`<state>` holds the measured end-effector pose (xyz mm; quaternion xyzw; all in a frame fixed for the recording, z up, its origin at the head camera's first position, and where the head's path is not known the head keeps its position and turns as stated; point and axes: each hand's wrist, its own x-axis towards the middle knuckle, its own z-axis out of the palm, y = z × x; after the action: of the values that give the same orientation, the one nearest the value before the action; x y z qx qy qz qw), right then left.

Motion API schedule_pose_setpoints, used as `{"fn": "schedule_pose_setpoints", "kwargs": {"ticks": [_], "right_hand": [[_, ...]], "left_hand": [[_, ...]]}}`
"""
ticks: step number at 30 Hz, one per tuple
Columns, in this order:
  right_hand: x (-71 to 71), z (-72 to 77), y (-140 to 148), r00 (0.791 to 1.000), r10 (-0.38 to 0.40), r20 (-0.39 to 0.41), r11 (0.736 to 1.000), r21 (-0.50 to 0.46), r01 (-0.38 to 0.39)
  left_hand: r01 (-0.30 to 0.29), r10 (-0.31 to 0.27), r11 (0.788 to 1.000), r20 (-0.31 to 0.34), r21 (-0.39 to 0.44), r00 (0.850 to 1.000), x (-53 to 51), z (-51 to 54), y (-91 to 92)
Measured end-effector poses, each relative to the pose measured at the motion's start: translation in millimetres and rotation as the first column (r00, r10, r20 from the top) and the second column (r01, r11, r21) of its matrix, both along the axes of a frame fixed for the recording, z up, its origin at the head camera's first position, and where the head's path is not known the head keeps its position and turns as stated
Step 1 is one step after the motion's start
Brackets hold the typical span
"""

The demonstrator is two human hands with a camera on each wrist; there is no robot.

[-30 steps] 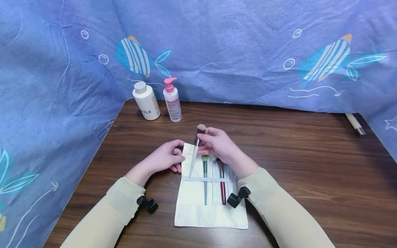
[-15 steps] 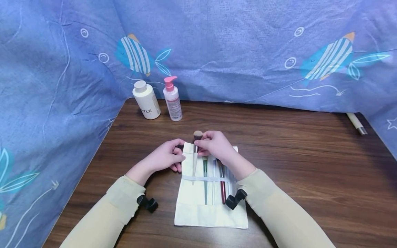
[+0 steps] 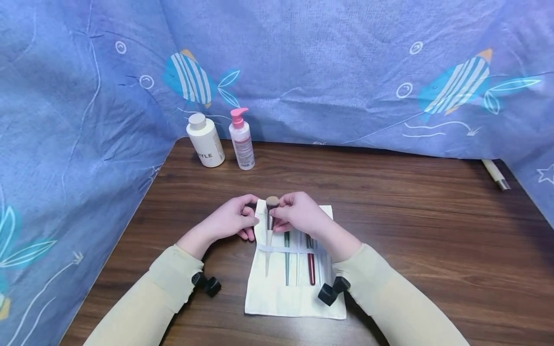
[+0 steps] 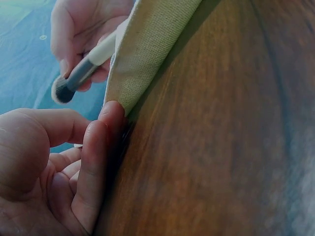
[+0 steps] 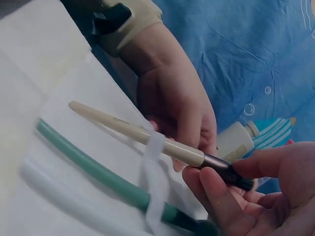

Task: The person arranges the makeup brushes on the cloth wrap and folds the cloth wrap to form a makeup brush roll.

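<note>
The right hand [image 3: 304, 214] pinches a makeup brush [image 3: 270, 222] by its dark ferrule, bristles pointing away from the body. In the right wrist view the brush's cream handle [image 5: 110, 120] passes under a pale elastic band [image 5: 154, 152]. The left hand [image 3: 231, 218] grips the upper left edge of the white cloth holder [image 3: 268, 300]; the left wrist view has its thumb and fingers pinching the fabric [image 4: 147, 54]. Beside the held brush, under the band, lie a green brush [image 3: 287, 262], a pale one [image 3: 297, 269] and a red-handled one [image 3: 311, 269].
At the back left stand a white bottle [image 3: 206, 144] and a pump bottle [image 3: 242, 146] with a pink top. A cream tube [image 3: 495, 174] lies at the far right corner of the wooden table [image 3: 411, 230]. A blue fish-patterned cloth [image 3: 311, 72] hangs behind.
The right hand has moved left and toward the body, and the brush has straightened, its handle sliding under the band and further down the holder. The left hand has stayed in place.
</note>
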<state>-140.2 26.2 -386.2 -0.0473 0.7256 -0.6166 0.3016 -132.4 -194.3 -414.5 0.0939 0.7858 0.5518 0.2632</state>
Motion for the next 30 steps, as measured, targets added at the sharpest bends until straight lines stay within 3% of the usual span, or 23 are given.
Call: {"fn": "schedule_pose_setpoints", "kwargs": {"ticks": [13,16,21,30], "right_hand": [[19.1,-7.1,-2,0.996,0.083,-0.027,0.994,0.073,-0.081],[20.4,-8.2,-1,0.992,0.096,-0.088,0.986,0.147,-0.082],[23.9,-8.5,0,0.973,0.149,-0.176,0.942,0.325,-0.085],[32.3,-1.9,-1,0.940,0.190,-0.285,0.871,0.490,-0.028]], "left_hand": [[-0.002,0.002,1.000,-0.005,-0.005,1.000,1.3,2.1,0.5],[-0.004,0.004,1.000,-0.003,-0.008,1.000,1.3,2.1,0.6],[-0.004,0.004,1.000,0.002,-0.022,1.000,0.9,1.9,1.3],[-0.012,0.011,0.999,-0.008,-0.039,1.000,1.3,2.3,2.1]]}}
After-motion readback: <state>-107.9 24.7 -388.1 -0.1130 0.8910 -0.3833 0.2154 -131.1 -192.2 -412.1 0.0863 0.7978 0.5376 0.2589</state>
